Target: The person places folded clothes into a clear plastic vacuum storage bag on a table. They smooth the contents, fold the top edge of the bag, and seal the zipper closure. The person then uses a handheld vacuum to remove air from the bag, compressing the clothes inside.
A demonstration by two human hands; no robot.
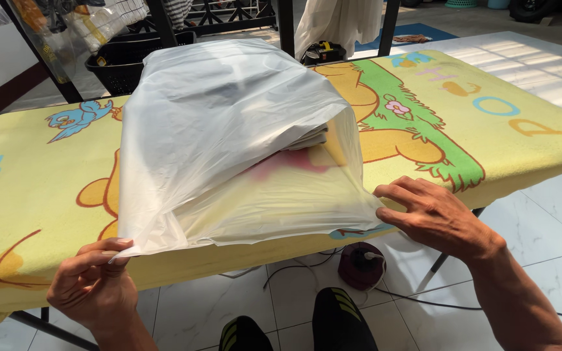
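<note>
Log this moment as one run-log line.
left hand: pinches plastic bag corner | right hand: holds opposite edge | folded cloth inside | on table

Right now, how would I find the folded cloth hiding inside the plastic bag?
Find the yellow cartoon-printed table cover. On it lies a big milky plastic bag, its open edge held by the left hand and right hand. The folded grey cloth peeks out under the bag's right side, the only plain, unprinted fabric there.
</note>
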